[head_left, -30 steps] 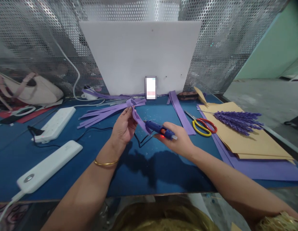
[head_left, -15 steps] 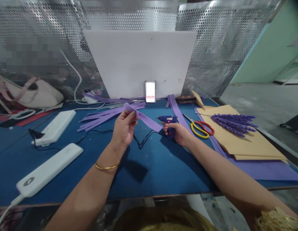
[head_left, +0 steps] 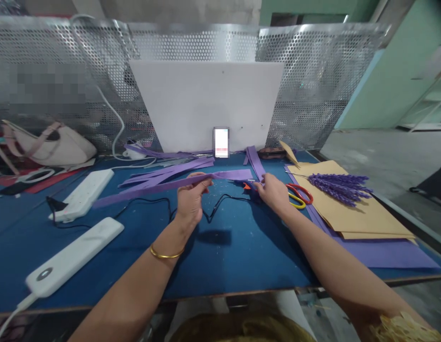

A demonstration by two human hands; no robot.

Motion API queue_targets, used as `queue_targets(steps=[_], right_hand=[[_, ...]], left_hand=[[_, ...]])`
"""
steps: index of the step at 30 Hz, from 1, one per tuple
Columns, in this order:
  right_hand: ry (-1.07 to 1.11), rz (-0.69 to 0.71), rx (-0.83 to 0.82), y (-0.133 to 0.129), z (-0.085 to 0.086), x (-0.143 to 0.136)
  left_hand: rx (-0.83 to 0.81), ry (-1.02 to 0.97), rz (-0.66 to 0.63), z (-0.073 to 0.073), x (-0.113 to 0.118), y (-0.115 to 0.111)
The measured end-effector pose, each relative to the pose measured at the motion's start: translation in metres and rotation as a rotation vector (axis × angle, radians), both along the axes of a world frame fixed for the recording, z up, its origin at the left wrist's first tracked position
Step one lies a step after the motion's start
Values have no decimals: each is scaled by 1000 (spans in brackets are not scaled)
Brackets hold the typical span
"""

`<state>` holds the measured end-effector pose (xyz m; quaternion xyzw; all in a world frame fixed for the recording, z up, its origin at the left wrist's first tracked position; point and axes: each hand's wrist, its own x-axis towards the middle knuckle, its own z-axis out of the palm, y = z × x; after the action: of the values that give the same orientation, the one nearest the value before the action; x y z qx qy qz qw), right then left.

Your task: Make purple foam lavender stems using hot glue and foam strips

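My left hand (head_left: 190,197) is closed, pinching a long purple strip (head_left: 156,185) between thumb and fingers. One end of the strip reaches right past the hand, and the other trails left across the table. My right hand (head_left: 275,192) has its fingers curled at the back of a blue hot glue gun (head_left: 254,189) low over the table. The gun's orange trigger shows, its nozzle points left, and the hand partly covers it. Just right of that hand lie scissors (head_left: 300,194) with red and yellow handles, their blades mostly hidden.
More purple strips (head_left: 166,169) lie behind my left hand. White power strips (head_left: 83,194) and a black cord (head_left: 215,209) are on the left and middle. A lit phone (head_left: 221,142) leans on a white board (head_left: 206,104). Purple flowers (head_left: 341,187) rest on brown paper (head_left: 366,221) at right.
The strip in my left hand now stretches out longer to both sides. My right hand has moved slightly right and the glue gun has gone lower and tilted. The view has tipped upward.
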<state>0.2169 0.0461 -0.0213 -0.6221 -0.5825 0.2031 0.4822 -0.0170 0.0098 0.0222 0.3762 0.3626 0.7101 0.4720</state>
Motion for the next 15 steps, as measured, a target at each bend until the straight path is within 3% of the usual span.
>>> queue_targets(steps=[2,4,7,15], right_hand=[[-32,94,185,-9,10,-5],[126,323,296,-21,19,-14],[257,514,299,-38,27,-28],[265,393,199,-48,26,-39]], left_hand=[[-42,-10,0,-3,2,0],[-64,-5,0,-6,3,0],[-85,19,-9,-9,4,0],[-108,88,-79,-14,12,-5]])
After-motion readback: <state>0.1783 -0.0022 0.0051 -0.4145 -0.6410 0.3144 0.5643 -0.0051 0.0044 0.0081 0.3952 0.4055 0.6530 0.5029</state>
